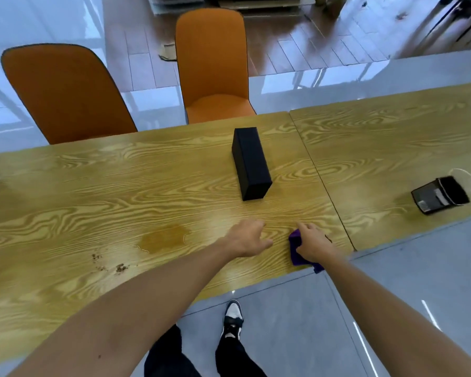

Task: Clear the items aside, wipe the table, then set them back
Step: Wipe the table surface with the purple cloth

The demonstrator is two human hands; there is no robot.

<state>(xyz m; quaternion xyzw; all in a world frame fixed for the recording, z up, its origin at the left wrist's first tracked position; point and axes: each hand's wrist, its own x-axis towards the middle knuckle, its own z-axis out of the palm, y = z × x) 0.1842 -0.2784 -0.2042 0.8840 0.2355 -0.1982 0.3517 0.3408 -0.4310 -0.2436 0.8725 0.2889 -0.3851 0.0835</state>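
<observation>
While both arms reach forward over the near edge of the wooden table [120,172], the head camera looks down on the hands. The right hand [314,244] has its fingers closed around a purple cloth [295,244], which is pressed on the table top close to the near edge; one corner of the cloth sticks out below the wrist, over the edge. The left hand [246,238] is just beside it, palm down, with the fingers loosely curled and holding nothing; I cannot tell if the fingertips touch the wood.

Beyond the hands, a long black box [252,164] lies flat on the table, well apart from both hands. To the left of the left arm there is a brownish wet stain [163,238], and nearer to the person some dark crumbs [109,263]. On the second table panel, at the far right, a small black device [439,195] lies near a faint white ring mark [466,176].

Behind the table stand two orange chairs [65,93]. Below the table edge, the person's dark trousers and a black-and-white shoe [232,318] are seen on the grey floor.
</observation>
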